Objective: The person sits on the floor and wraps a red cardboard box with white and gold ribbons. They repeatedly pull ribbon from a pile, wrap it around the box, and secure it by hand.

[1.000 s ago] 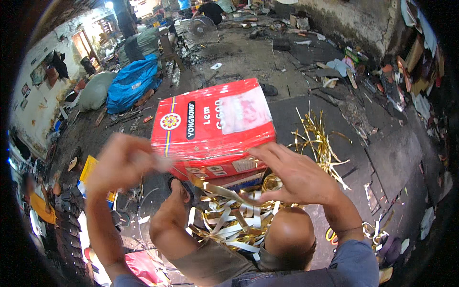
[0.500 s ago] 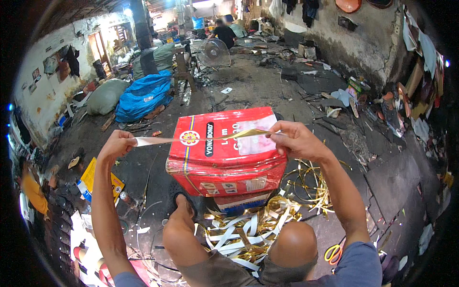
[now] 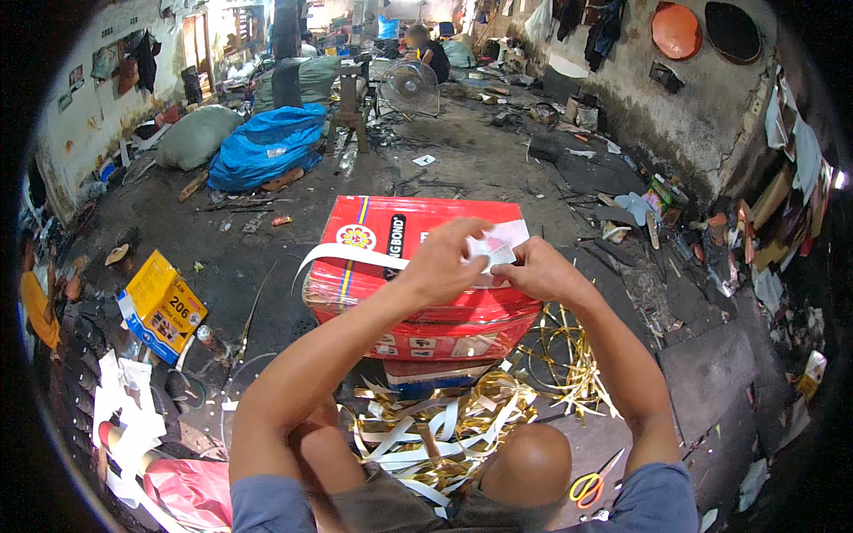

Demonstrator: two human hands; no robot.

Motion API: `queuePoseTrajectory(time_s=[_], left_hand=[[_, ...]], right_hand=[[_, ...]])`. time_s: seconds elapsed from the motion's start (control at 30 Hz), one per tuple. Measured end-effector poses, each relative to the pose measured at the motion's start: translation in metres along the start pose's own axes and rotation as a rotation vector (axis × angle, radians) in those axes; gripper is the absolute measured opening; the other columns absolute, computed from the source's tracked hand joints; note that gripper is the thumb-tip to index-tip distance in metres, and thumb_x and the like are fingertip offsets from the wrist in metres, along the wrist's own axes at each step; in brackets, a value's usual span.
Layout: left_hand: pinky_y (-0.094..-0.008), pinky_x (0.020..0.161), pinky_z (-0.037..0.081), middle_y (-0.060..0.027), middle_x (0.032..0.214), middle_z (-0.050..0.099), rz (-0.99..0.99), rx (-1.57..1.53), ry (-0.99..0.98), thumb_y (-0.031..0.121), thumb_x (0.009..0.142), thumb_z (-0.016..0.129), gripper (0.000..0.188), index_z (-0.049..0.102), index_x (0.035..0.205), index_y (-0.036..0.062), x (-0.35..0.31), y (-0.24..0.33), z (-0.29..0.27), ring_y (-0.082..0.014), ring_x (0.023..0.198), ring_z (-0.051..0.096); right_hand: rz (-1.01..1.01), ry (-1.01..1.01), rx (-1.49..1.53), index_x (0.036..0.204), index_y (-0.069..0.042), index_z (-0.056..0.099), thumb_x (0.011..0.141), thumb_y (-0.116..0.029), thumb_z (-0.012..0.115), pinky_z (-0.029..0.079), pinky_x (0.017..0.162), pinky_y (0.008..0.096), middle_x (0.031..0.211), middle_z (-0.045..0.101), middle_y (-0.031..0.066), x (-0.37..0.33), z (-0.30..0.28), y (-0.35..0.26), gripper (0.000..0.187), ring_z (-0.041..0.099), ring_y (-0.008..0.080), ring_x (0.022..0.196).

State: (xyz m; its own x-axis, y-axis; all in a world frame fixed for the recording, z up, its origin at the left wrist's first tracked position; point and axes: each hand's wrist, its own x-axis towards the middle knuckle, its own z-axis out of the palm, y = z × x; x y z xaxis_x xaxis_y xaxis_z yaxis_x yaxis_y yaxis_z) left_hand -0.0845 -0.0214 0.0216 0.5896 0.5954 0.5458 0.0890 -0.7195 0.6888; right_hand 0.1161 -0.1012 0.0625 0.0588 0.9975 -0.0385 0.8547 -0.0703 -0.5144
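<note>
Centrally placed white strip [image 3: 351, 252]: runs across the red box [image 3: 475, 311] mid-frame, loose end drooping past its left edge; likely light, limp, easily creased.
Right hand [image 3: 540, 269]: thumb and fingertips pinching the strip, right of centre.
Left hand [image 3: 444, 262]: fingers curled beside that pinch; whether they grip cannot be told.
Best hold: probably flat between thumb and forefinger, near an end; it may slip if gold-faced like the tangled strips [image 3: 444, 426], lower centre.
</note>
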Motion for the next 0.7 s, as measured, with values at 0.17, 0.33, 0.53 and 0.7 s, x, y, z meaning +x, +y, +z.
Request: queuePoseTrajectory(time_s=[0.17, 0.33, 0.53, 0.7], left_hand=[[-0.0369, 0.073, 0.056, -0.0125, 0.099, 0.07, -0.092, -0.047, -0.071, 0.016, 0.086, 0.075, 0.029, 0.071, 0.113, 0.004, 0.002, -0.008, 0.034, -0.0222, 0.082, 0.067], [-0.0401, 0.074, 0.056, -0.0118, 0.094, 0.069, -0.031, 0.017, 0.007, 0.022, 0.083, 0.08, 0.023, 0.075, 0.098, 0.005, 0.0, -0.004, 0.045, -0.0279, 0.082, 0.07], [-0.04, 0.074, 0.053, -0.011, 0.092, 0.066, -0.01, 0.114, 0.016, 0.02, 0.086, 0.078, 0.019, 0.076, 0.1, 0.0068, -0.003, -0.002, 0.04, -0.0274, 0.082, 0.066], [-0.0409, 0.071, 0.052, -0.0124, 0.09, 0.065, 0.221, 0.178, 0.113, 0.015, 0.087, 0.077, 0.016, 0.076, 0.098, 0.0041, -0.006, -0.011, 0.044, -0.0283, 0.08, 0.065]], right_hand=[[0.007, 0.232, -0.286, 0.096, -0.005, 0.077, 0.083, -0.035, 0.076, 0.056, 0.08, 0.0479, 0.092, 0.075, 0.0196, -0.027, -0.009, -0.009, 0.033, 0.072, 0.0396, 0.088], [-0.199, 0.387, -0.014, 0.103, -0.009, 0.078, 0.081, -0.027, 0.08, 0.054, 0.08, 0.0425, 0.092, 0.065, 0.011, -0.031, -0.009, 0.026, 0.028, 0.067, 0.0309, 0.087], [-0.277, 0.33, -0.099, 0.107, -0.011, 0.079, 0.086, -0.026, 0.077, 0.055, 0.082, 0.0444, 0.102, 0.064, 0.0111, -0.037, -0.01, 0.028, 0.026, 0.069, 0.032, 0.09], [-0.374, 0.333, -0.195, 0.103, -0.01, 0.078, 0.089, -0.024, 0.075, 0.056, 0.08, 0.045, 0.102, 0.064, 0.0118, -0.039, -0.009, 0.027, 0.02, 0.069, 0.0337, 0.089]])
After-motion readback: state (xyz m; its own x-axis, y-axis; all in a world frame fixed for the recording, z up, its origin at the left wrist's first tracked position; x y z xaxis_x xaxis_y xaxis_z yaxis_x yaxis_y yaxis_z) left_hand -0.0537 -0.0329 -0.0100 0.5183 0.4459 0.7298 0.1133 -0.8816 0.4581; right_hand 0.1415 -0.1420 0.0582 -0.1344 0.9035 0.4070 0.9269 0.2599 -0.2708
